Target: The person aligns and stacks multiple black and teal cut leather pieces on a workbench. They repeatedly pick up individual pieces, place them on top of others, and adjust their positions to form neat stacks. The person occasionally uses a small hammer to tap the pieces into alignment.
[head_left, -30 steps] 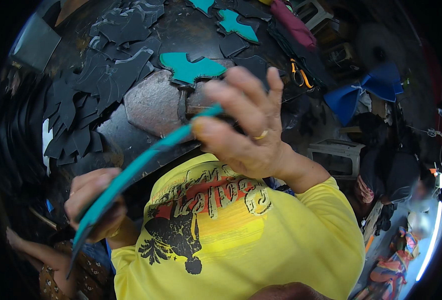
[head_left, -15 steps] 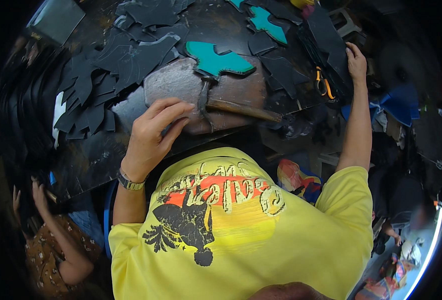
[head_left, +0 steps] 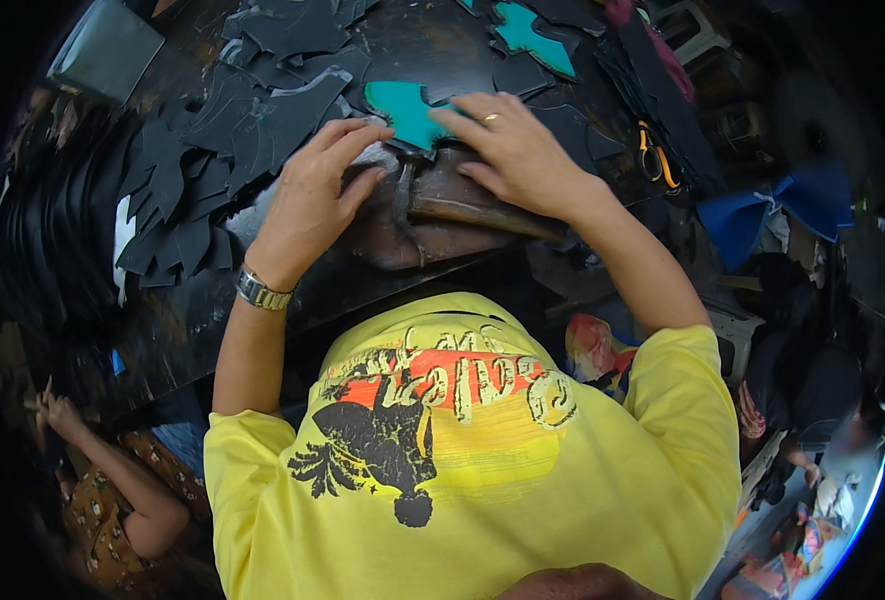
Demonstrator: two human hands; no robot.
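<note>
- Yellow printed shirt (head_left: 483, 450), filling the lower middle, just short of the table edge
- Left hand (head_left: 315, 190), a watch (head_left: 263, 290) on its wrist: half open, thumb well away from the fingers, nothing held, its fingertips at the near left edge of the teal piece (head_left: 400, 108)
- Right hand (head_left: 523, 155), ringed: palm down, fingers spread over the piece's right part; whether it grips, I cannot tell
- A hammer (head_left: 463, 210) lying on a brownish slab (head_left: 383, 240), its wooden handle pointing right
- The teal piece, flat above the hammer head, between the two hands
- Black cut pieces (head_left: 263, 120) heaped to the left
- Orange-handled scissors (head_left: 653, 160) at the right
- Another teal piece (head_left: 535, 40), farther back on the dark table (head_left: 418, 45)
</note>
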